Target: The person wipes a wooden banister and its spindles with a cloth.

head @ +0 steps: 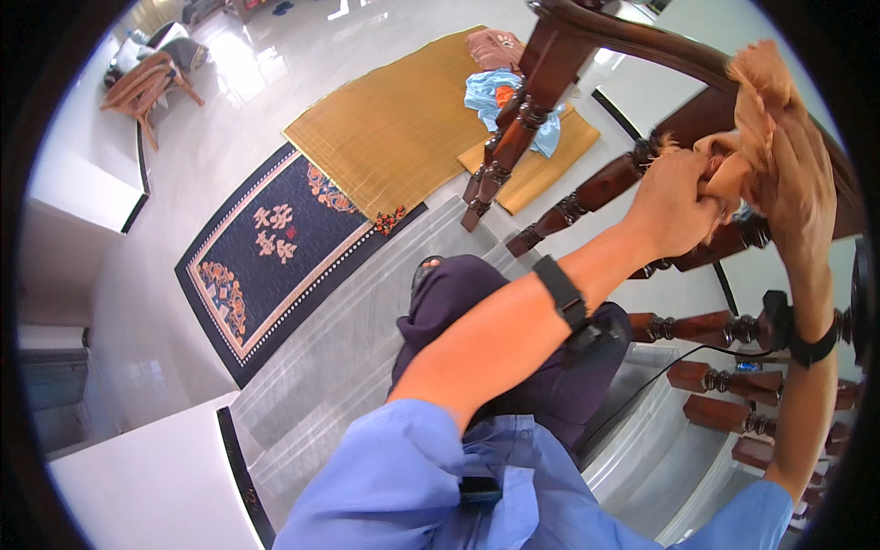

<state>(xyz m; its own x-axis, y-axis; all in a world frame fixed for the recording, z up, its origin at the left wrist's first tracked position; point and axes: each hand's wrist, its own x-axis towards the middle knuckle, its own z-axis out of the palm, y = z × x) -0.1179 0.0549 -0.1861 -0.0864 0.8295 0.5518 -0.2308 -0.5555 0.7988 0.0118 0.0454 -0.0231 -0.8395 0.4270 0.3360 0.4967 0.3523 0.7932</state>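
At the upper right, both my hands are up at the dark wooden stair balusters [605, 180], just below the curved handrail [639, 34]. My left hand [677, 203] has its fingers curled on a tan cloth [730, 172] with frayed edges, which looks bunched around a baluster. My right hand [801, 172] is at the other side of the same cloth, its back towards me and its fingertips hidden or blurred. A small blue and white patch shows between the hands; I cannot tell what it is. Black straps circle both wrists.
I am on grey stone steps [330, 330]. Below lie a dark patterned rug [275, 275] and a woven mat [385, 117] with light blue clothing [489, 96] and a pink cloth [493, 48]. A black cable [639, 392] runs from my right wrist. A wooden chair [148, 82] stands far left.
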